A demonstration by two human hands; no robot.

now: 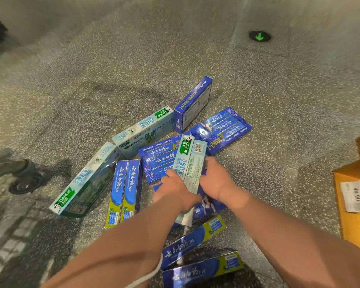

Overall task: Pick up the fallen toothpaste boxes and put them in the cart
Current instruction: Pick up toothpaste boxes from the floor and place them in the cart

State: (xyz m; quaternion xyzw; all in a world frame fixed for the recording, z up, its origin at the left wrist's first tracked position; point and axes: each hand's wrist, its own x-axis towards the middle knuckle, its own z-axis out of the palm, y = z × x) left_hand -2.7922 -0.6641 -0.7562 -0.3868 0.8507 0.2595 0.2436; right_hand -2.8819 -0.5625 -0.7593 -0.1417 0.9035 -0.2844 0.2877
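Speckled grey floor (133, 59), boxes of toothpaste strewn across it.

- Pale Darlie box (190, 163): lifted at a slant above the heap, gripped on both long edges. Left hand (175, 188) had its thumb laid on the near-left edge; right hand (216, 179) had its fingers (209, 163) curled round the right edge.
- Wide blue pack (156, 161): flat on the floor, directly under the held box and the left thumb.
- Second blue pack (208, 202): beneath both wrists, partly hidden.
- Third blue pack (220, 129): flat, just beyond the right fingertips.
- Blue carton (193, 104): propped on its long edge, farther beyond the fingertips.
- Two pale boxes (146, 132) (85, 179): end to end, out to the left of the left fingers.
- Twin blue-and-yellow boxes (123, 192): side by side, just left of the left hand.
- Two more blue-and-yellow boxes (193, 240) (202, 269): between the forearms, nearer the body.
- Caster wheel (25, 179): far left.
- Orange cardboard box (351, 225) bearing a paper label (355, 196): far right.
- Green arrow marker (259, 36): set in the floor, well beyond the heap.
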